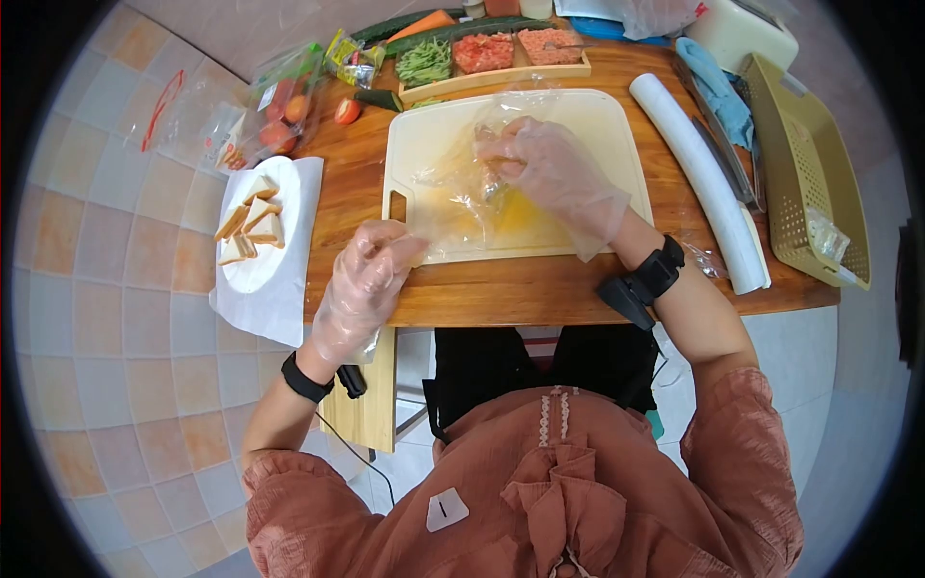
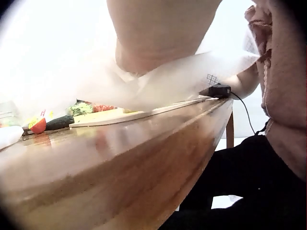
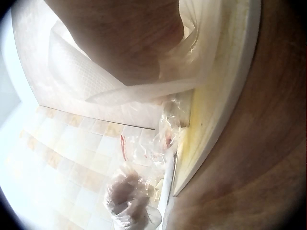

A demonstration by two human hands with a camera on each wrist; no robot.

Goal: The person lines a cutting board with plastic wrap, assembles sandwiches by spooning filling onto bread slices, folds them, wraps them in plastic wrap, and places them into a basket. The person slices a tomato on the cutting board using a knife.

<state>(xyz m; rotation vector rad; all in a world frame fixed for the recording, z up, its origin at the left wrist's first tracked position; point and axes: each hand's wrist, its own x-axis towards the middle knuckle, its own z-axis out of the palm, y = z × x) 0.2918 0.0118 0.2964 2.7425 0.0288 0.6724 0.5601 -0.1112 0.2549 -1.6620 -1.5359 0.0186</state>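
Both hands wear clear plastic gloves. Over the cream cutting board [image 1: 520,246] lies crinkled clear plastic film [image 1: 453,207], with something yellow [image 1: 517,214] showing at its middle. The left hand [image 1: 364,287] pinches the film's near left corner, just off the board's left edge; the right wrist view shows this hand [image 3: 128,199] too. Above the board, the right hand [image 1: 559,173] has its fingers curled round a bunched part of the film. What lies inside that bunch is hard to tell. Each wrist view is largely filled by its own hand and the loose glove cuff.
Bread pieces [image 1: 262,228] sit on a white plate [image 1: 252,277] at the left. Behind the board is a wooden tray [image 1: 501,85] of chopped food, beside bagged tomatoes [image 1: 279,135]. A white roll [image 1: 696,178], tongs [image 1: 756,178] and a basket [image 1: 809,183] lie right.
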